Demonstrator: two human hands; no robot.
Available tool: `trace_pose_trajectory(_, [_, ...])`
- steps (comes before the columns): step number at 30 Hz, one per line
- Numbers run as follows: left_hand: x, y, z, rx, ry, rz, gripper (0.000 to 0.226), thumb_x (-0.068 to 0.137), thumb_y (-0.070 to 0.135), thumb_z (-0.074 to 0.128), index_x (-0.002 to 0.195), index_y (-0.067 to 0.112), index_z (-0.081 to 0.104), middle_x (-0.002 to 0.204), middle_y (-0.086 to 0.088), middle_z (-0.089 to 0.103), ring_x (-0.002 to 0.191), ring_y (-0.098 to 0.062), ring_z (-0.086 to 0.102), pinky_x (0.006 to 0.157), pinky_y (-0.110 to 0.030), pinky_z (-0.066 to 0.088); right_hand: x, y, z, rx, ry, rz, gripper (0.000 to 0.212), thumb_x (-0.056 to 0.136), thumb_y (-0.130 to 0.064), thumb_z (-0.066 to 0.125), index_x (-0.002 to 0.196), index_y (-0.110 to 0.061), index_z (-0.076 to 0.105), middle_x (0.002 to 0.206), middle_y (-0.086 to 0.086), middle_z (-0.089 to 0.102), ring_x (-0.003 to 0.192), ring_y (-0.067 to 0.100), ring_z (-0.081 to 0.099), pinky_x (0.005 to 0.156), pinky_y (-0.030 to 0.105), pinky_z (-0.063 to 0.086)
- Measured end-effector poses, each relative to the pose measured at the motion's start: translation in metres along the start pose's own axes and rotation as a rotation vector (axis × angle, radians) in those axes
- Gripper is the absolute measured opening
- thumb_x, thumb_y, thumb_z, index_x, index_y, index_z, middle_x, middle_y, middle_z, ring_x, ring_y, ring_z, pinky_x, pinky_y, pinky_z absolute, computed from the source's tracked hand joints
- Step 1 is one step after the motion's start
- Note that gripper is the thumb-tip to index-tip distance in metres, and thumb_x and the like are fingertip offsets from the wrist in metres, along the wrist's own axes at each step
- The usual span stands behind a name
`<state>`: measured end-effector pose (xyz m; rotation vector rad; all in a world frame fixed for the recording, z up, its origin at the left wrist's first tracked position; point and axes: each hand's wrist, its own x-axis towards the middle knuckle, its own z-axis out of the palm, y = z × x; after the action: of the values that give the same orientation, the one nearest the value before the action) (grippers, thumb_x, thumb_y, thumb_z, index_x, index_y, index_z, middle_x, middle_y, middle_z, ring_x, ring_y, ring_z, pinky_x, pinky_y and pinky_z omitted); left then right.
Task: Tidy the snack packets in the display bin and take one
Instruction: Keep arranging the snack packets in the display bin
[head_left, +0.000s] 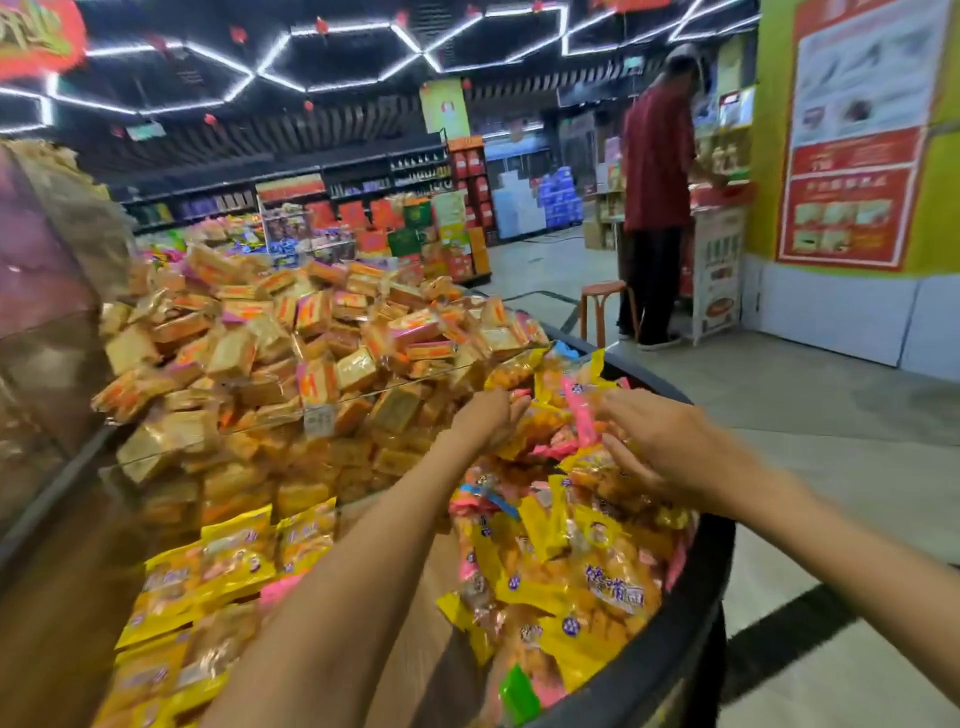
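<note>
Right hand (670, 447): fingers (621, 457) spread and nearly straight, laid among the yellow and pink snack packets (587, 525); a pink packet (579, 415) stands just at the fingertips, but whether it is pinched cannot be told. Left hand (488, 415): fingers extended and relaxed, palm turned inward, touching the far packets and holding nothing. Both hands work the heap at the far side of the display bin (691, 660), beside a clear divider (363, 400) that parts it from stacked orange-wrapped blocks (291, 332). For a good result, sweep loose packets inward from the rim with flat fingers, face them one way, then lift a single top packet by its sealed edge, judged least likely to disturb the pile.
</note>
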<state>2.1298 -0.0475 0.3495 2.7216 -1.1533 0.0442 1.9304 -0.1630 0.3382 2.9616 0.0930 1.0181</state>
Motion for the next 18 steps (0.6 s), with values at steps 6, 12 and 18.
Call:
trace_pose_trajectory(6, [0.03,0.01,0.003,-0.18,-0.174,-0.12,0.047,0.096,0.038,0.05,0.117,-0.004,0.054,0.118,-0.019,0.058,0.107,-0.03,0.056,0.081,-0.034,0.047,-0.007,0.009,0.002,-0.035,0.029,0.001,0.038,0.09,-0.034,0.036,0.103,-0.009,0.063,0.095,0.004,0.066,0.083,0.018,0.063,0.065,0.025,0.05])
trace_pose_trajectory(12, [0.023,0.007,-0.008,-0.627,-0.155,-0.281,0.071,0.07,0.022,0.083,0.126,-0.003,0.047,0.112,-0.011,0.056,0.115,-0.029,0.055,0.094,-0.036,0.049,-0.003,0.003,0.005,-0.034,0.04,-0.017,0.029,0.089,-0.03,0.042,0.095,-0.01,0.063,0.084,0.003,0.064,0.073,0.016,0.061,0.062,0.016,0.038])
trace_pose_trajectory(18, [-0.003,-0.006,-0.019,-0.762,-0.107,-0.244,0.045,0.07,0.023,0.083,0.099,0.003,0.056,0.099,-0.008,0.062,0.089,-0.02,0.06,0.058,-0.024,0.049,0.008,-0.014,0.004,-0.039,0.029,-0.024,0.022,0.087,-0.021,0.064,0.105,-0.009,0.063,0.093,0.006,0.067,0.081,0.022,0.064,0.063,0.023,0.046])
